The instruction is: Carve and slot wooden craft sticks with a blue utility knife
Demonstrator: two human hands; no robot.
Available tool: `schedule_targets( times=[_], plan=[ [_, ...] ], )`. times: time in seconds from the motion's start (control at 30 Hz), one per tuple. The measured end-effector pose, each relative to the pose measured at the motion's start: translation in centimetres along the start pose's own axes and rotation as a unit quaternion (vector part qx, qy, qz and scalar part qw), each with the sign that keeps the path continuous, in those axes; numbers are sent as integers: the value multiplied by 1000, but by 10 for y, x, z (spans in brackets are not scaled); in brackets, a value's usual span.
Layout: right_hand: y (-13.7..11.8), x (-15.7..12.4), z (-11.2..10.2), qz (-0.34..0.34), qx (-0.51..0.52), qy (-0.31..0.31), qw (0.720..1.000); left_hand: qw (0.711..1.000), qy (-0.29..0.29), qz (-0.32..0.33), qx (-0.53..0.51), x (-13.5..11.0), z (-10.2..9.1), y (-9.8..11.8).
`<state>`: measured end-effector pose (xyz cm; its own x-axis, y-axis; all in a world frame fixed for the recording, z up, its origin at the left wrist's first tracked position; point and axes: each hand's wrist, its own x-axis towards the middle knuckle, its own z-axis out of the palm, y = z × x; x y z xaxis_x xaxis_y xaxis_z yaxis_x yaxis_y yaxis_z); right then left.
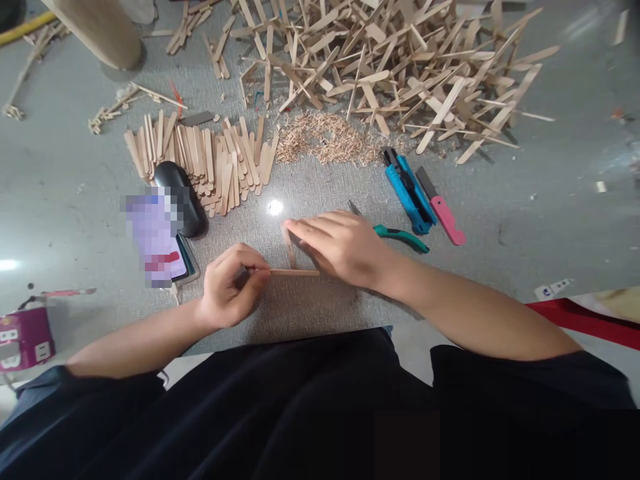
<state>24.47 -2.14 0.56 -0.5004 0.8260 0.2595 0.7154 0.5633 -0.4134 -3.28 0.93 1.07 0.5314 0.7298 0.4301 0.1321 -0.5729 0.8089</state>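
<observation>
My left hand [234, 285] pinches one end of a wooden craft stick [296, 273], which points to the right just above the table. A second wooden craft stick [290, 248] runs away from the first one, its near end at or close to the first stick's middle. At its far end are the fingertips of my right hand [340, 243], which seem to grip it; the thumb is partly hidden. Beside my right hand lies a green-handled tool with a pointed metal tip [403, 237], partly covered by the hand.
Loose craft sticks [390, 67] form a big heap at the back, with small wood bits [335, 137] before it. More sticks [225, 160] lie spread at left, near a black case [183, 200] and a phone [155, 240]. A blue cutter [410, 193] and pink-handled knife [443, 210] lie right.
</observation>
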Motion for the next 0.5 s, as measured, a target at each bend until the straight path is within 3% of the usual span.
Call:
schedule_targets(
  times=[0.1, 0.2, 0.37, 0.5],
  plan=[
    [1, 1, -6, -17, -28, 6, 999, 991, -105, 45, 67, 2, -1, 3],
    [11, -4, -21, 9, -86, 38, 996, 958, -198, 112, 173, 2, 2, 4],
    [33, -13, -44, 87, -115, 2, 990, 925, -172, 107, 322, -5, 7, 6],
    [48, -14, -56, 149, -138, 17, 979, 927, -140, 62, 342, -4, 4, 4]
  ],
)
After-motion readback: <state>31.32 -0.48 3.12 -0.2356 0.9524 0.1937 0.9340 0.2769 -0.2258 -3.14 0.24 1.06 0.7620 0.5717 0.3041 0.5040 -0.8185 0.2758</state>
